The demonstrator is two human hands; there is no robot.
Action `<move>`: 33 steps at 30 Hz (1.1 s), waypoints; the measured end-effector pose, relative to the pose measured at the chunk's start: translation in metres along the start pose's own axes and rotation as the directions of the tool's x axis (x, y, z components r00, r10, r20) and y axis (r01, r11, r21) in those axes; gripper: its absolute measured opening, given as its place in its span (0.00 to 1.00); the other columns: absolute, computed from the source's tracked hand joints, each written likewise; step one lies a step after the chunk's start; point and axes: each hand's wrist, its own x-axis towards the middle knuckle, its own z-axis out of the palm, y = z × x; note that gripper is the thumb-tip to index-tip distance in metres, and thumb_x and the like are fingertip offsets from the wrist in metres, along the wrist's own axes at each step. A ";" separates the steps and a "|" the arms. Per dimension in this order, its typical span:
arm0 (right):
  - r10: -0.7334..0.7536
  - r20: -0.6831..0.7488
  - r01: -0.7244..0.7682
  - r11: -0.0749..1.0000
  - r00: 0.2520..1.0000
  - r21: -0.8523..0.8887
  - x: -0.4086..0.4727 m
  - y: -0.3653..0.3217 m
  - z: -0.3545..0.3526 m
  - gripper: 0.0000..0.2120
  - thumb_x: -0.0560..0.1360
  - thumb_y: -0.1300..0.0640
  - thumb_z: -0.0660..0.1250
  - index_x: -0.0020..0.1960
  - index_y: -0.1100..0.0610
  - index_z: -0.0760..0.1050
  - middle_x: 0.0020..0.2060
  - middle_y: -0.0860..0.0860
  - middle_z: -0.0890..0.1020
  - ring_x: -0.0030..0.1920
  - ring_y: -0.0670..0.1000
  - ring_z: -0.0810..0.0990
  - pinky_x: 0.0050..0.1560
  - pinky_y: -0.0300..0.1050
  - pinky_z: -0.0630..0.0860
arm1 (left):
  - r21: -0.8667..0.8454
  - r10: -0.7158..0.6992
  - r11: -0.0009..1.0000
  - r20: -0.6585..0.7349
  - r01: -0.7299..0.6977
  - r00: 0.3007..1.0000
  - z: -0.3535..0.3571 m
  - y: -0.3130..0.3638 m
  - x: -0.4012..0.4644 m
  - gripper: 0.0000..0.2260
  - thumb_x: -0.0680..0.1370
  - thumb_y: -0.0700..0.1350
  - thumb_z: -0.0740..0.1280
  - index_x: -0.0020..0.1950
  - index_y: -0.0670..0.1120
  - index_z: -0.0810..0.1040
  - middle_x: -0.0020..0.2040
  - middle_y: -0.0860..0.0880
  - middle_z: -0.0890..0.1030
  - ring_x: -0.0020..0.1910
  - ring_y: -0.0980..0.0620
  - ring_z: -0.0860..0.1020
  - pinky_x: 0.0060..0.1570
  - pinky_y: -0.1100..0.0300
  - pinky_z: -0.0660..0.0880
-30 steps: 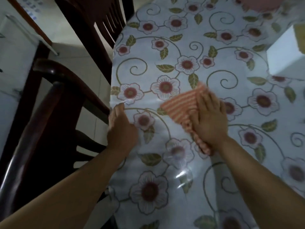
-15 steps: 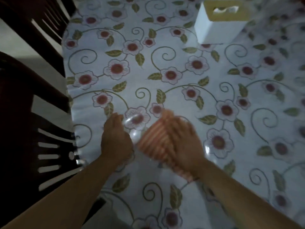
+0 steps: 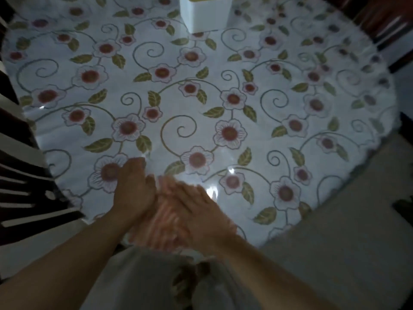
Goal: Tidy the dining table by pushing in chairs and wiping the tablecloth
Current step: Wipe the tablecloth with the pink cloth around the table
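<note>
Since half a second ago your right hand has dragged the striped orange cloth back toward you, so it now lies at the near edge of the tabletop, right beside your left hand, and your view has swung right to take in the rounded right rim of the tablecloth.

That cloth is smeared by motion. Its stripes and long axis seem to run from near-left to far-right, slanting under your right palm, but you cannot read its outline exactly.

Your right hand lies flat on the cloth with fingers stretched out and pointing far-left, pressing down rather than curling round it. Your left hand rests palm down on the tablecloth, fingers straight and close together, pointing away from you, its fingertips beside a large printed flower. The two hands touch or nearly touch at the thumbs; blur hides which.

At the far edge stands a white box with a yellow top, well apart from your hands. Dark wooden chairs sit at the left and at the far right, both just beside the tabletop. Pale floor shows on the right.
</note>
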 end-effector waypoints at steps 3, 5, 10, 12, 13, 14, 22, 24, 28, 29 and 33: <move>0.306 -0.078 -0.309 0.950 0.949 -0.033 -0.045 0.078 -0.029 0.29 0.80 0.41 0.38 0.77 0.52 0.44 0.77 0.48 0.46 0.77 0.49 0.44 0.74 0.58 0.49 | -0.017 0.024 1.000 0.059 -0.023 0.998 0.014 0.028 -0.005 0.14 0.75 0.36 0.61 0.60 0.35 0.72 0.59 0.35 0.74 0.60 0.38 0.71 0.61 0.48 0.68; 0.567 -0.123 -0.575 0.818 0.814 -0.036 -0.076 0.132 -0.048 0.30 0.79 0.42 0.38 0.77 0.54 0.48 0.77 0.52 0.54 0.76 0.53 0.51 0.73 0.60 0.53 | -0.022 0.056 0.998 0.106 -0.054 0.993 0.028 0.049 -0.011 0.08 0.75 0.37 0.60 0.53 0.38 0.73 0.53 0.38 0.76 0.56 0.38 0.72 0.56 0.47 0.71; 0.834 -0.145 -0.841 0.541 0.532 0.022 -0.084 0.166 -0.061 0.37 0.75 0.40 0.43 0.74 0.65 0.53 0.74 0.66 0.57 0.74 0.65 0.55 0.72 0.64 0.52 | 0.092 0.194 0.973 0.175 -0.212 0.965 0.064 0.090 -0.013 0.18 0.73 0.37 0.62 0.63 0.39 0.71 0.64 0.40 0.71 0.64 0.41 0.68 0.63 0.50 0.67; 0.695 -0.103 -0.701 0.712 0.712 -0.043 -0.075 0.151 -0.055 0.41 0.73 0.39 0.54 0.76 0.64 0.47 0.75 0.65 0.52 0.75 0.64 0.51 0.73 0.64 0.51 | 0.168 0.165 0.966 0.191 -0.198 0.968 0.074 0.109 -0.008 0.16 0.72 0.40 0.62 0.59 0.37 0.71 0.59 0.39 0.72 0.60 0.40 0.69 0.56 0.50 0.68; 0.605 -0.093 -0.612 0.788 0.790 -0.065 -0.075 0.148 -0.054 0.41 0.73 0.41 0.56 0.76 0.62 0.44 0.76 0.63 0.49 0.76 0.62 0.49 0.73 0.63 0.51 | 0.201 0.156 0.959 0.209 -0.198 0.965 0.079 0.120 -0.005 0.16 0.72 0.43 0.60 0.57 0.37 0.71 0.57 0.39 0.72 0.59 0.40 0.69 0.54 0.51 0.67; 0.541 -0.081 -0.546 0.835 0.837 -0.062 -0.077 0.151 -0.054 0.38 0.76 0.42 0.54 0.77 0.60 0.42 0.76 0.61 0.47 0.76 0.60 0.46 0.73 0.62 0.48 | 0.223 0.164 0.950 0.233 -0.217 0.959 0.087 0.131 -0.002 0.17 0.71 0.45 0.59 0.55 0.36 0.71 0.55 0.39 0.73 0.57 0.40 0.70 0.53 0.51 0.67; 0.262 0.069 -0.266 0.962 0.962 0.054 -0.107 0.225 -0.072 0.34 0.77 0.38 0.42 0.77 0.53 0.38 0.77 0.49 0.39 0.76 0.50 0.37 0.74 0.56 0.38 | 0.226 0.074 0.968 0.146 -0.106 0.987 0.151 0.225 0.003 0.11 0.72 0.45 0.64 0.50 0.41 0.72 0.51 0.40 0.71 0.55 0.39 0.69 0.52 0.45 0.70; 0.279 0.051 -0.282 0.958 0.959 0.056 -0.117 0.255 -0.080 0.36 0.76 0.37 0.42 0.77 0.54 0.37 0.76 0.49 0.38 0.75 0.50 0.35 0.74 0.56 0.37 | 0.285 0.058 0.953 0.165 -0.104 0.985 0.168 0.246 0.004 0.18 0.70 0.49 0.57 0.55 0.41 0.72 0.54 0.41 0.72 0.56 0.40 0.70 0.55 0.47 0.69; 0.354 -0.014 -0.355 0.935 0.935 -0.015 -0.132 0.313 -0.099 0.35 0.78 0.39 0.44 0.77 0.57 0.39 0.77 0.52 0.41 0.76 0.53 0.39 0.73 0.55 0.38 | 0.226 -0.037 0.974 0.134 0.006 0.990 0.194 0.284 0.006 0.18 0.71 0.44 0.62 0.60 0.43 0.70 0.59 0.42 0.70 0.62 0.40 0.67 0.58 0.48 0.67; 0.379 -0.025 -0.379 0.925 0.925 -0.018 -0.134 0.329 -0.103 0.34 0.78 0.40 0.43 0.77 0.56 0.39 0.77 0.52 0.41 0.76 0.52 0.38 0.73 0.54 0.37 | 0.214 -0.039 0.977 0.129 0.010 0.991 0.198 0.291 0.007 0.18 0.71 0.42 0.64 0.61 0.43 0.69 0.59 0.43 0.70 0.63 0.40 0.66 0.59 0.48 0.67; 0.481 -0.045 -0.483 0.874 0.876 -0.052 -0.141 0.398 -0.122 0.33 0.76 0.42 0.40 0.76 0.56 0.35 0.76 0.53 0.40 0.76 0.52 0.40 0.70 0.51 0.32 | 0.152 -0.050 0.988 0.105 0.034 0.993 0.212 0.318 0.023 0.19 0.72 0.41 0.65 0.63 0.45 0.68 0.63 0.45 0.69 0.64 0.43 0.66 0.61 0.48 0.66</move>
